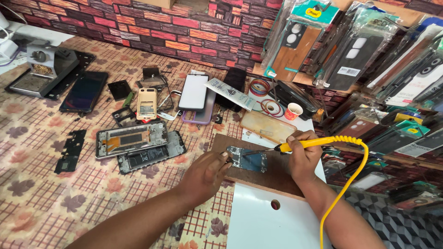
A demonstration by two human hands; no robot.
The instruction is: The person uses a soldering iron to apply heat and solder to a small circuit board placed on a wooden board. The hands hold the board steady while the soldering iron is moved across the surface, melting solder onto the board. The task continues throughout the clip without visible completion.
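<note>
Right hand (pixel 302 154) is gripping a yellow soldering iron (pixel 307 144), tip on the blue circuit board (pixel 248 159). Left hand (pixel 206 173) pinches the board's edge on the wooden board (pixel 272 175).

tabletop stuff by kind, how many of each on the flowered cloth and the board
Soldering iron, yellow, in the right hand: 1
Blue circuit board, steadied by the left hand: 1
Opened phone frames: 2
Whole dark phone: 1
Paper cup: 1
Tape rolls: 2
Clear phone case: 1
Total: 9
</note>
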